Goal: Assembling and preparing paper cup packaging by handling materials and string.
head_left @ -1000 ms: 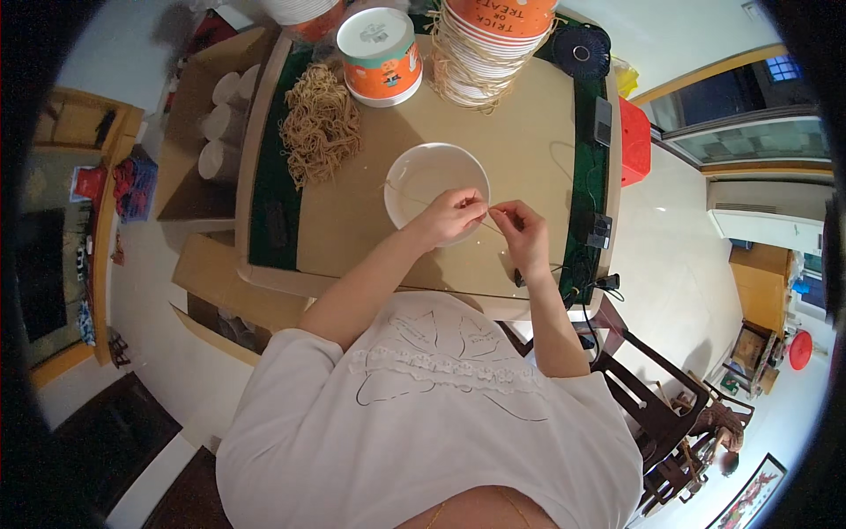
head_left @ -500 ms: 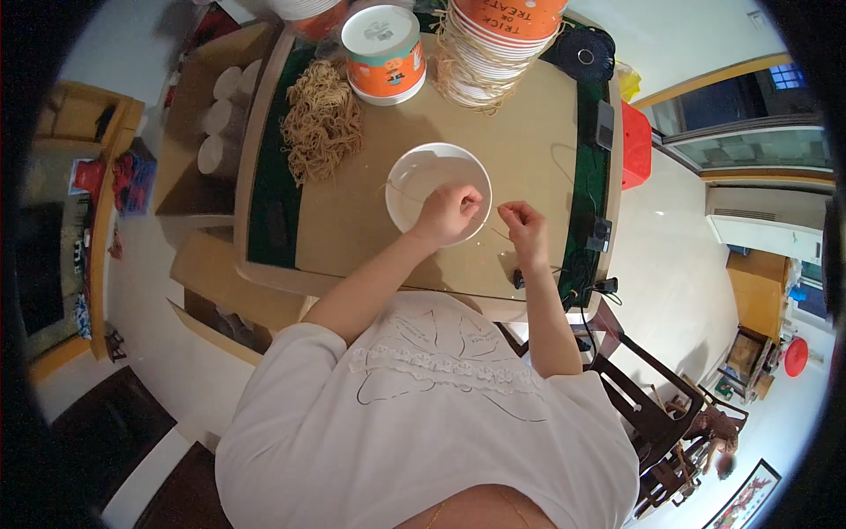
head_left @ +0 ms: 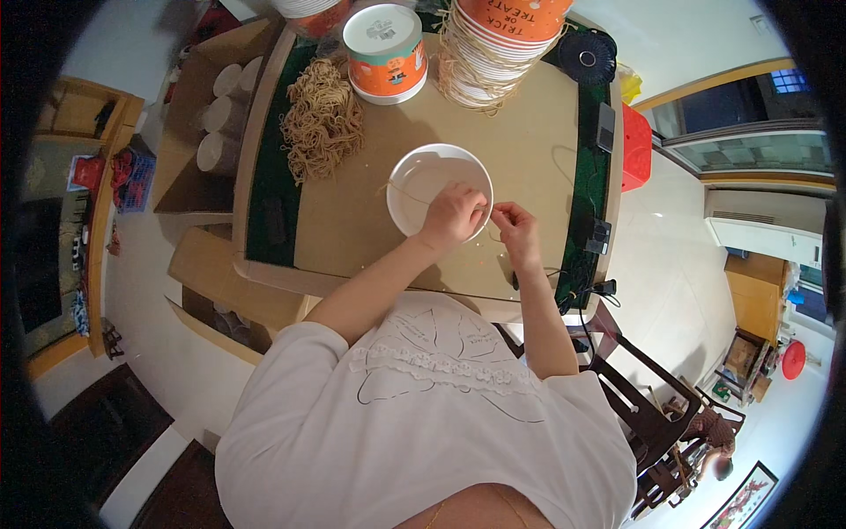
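Indoor light, moderately bright; exact source hard to fix. White bowl (head_left: 407, 167) bright, grey shading within. Soft shadows on worktop (head_left: 529, 145), below bowl and beside orange tub (head_left: 386, 75). Pale floor (head_left: 674, 264) glossy, small glare spot at right. Window (head_left: 789, 79) dim, bluish. Fingers (head_left: 478, 203) slightly soft; thin strand (head_left: 407, 192) barely resolved. Fisheye bends worktop edges; corners fall to black.

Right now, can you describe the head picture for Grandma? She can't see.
A left hand is over a round white container, right hand close by; a thin strand crosses the rim. Tangled tan cord and an orange tub sit beyond.
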Demonstrator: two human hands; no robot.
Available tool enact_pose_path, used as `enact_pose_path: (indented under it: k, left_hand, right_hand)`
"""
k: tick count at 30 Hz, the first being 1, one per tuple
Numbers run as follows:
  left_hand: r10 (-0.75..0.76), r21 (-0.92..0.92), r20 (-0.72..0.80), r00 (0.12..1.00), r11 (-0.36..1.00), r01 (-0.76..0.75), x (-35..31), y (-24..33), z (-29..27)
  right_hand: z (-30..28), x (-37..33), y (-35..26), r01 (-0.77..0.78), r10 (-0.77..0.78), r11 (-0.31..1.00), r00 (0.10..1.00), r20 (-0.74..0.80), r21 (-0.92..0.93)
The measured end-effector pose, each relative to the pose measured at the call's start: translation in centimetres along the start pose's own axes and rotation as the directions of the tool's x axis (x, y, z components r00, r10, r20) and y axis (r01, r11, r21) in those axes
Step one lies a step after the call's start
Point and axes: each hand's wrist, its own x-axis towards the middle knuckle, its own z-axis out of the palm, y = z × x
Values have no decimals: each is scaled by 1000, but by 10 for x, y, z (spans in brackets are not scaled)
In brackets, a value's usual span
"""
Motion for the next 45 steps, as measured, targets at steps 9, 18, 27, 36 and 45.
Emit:
enact_pose_path:
  k: [9, 18, 27, 36, 45]
  left_hand:
    - [-85, -122, 75, 994, 988, 94, -9, 4, 0]
    - [-231, -289, 74, 970, 926, 242, -3, 18, -48]
    - [-252, -419, 130, 959, 863, 283, 3, 23, -61]
    - [-234, -473, 252, 939, 817, 330, 3, 23, -58]
    - [-221, -419, 224, 949, 858, 299, -1, 24, -42]
  right_hand:
    - [0, -10, -12, -59, 62, 997, 996, -67, 40]
    - [38, -12, -34, 169, -167, 985, 983, -71, 21]
    - [55, -20, -54, 414, -463, 871, 873, -156, -266]
    - [53, -20, -51, 456, -530, 817, 835, -147, -353]
    - [39, -28, -44, 449, -529, 810, 837, -141, -377]
